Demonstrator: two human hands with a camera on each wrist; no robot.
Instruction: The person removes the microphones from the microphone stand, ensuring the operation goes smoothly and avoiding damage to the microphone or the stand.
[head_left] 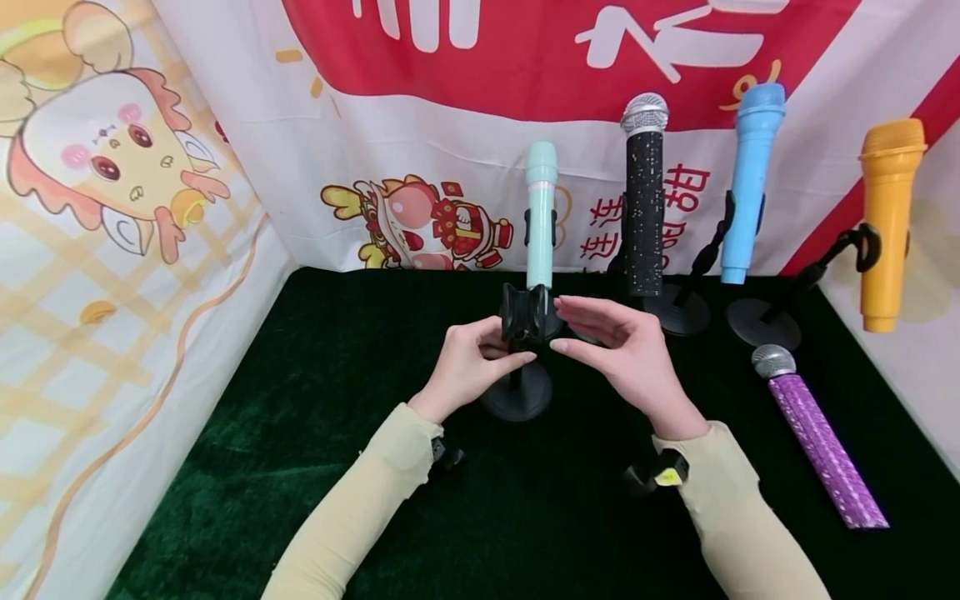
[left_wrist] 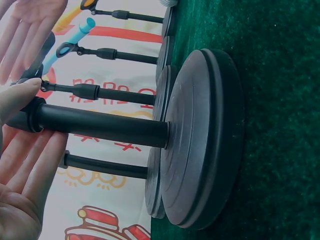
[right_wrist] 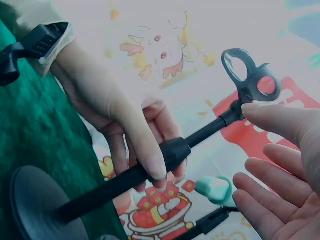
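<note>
A black microphone stand (head_left: 519, 396) stands upright on the green cloth, its round base flat. My left hand (head_left: 472, 362) grips its pole; in the right wrist view the thumb and fingers pinch the thicker collar (right_wrist: 175, 154) partway up. The two-ringed clip (right_wrist: 250, 77) on top holds no microphone. My right hand (head_left: 630, 354) is beside the clip, fingers extended and palm toward the stand, holding nothing. Its thumb tip appears right at the joint below the clip in the right wrist view. Straight behind, a mint-green microphone (head_left: 540, 233) sits upright in another stand.
To the back right, a black speckled microphone (head_left: 645, 217), a blue microphone (head_left: 750, 183) and a yellow microphone (head_left: 888, 233) are held in black stands. A glittery purple microphone (head_left: 825, 450) with a silver head lies on the green cloth (head_left: 300, 467) at right. Printed fabric walls border the cloth.
</note>
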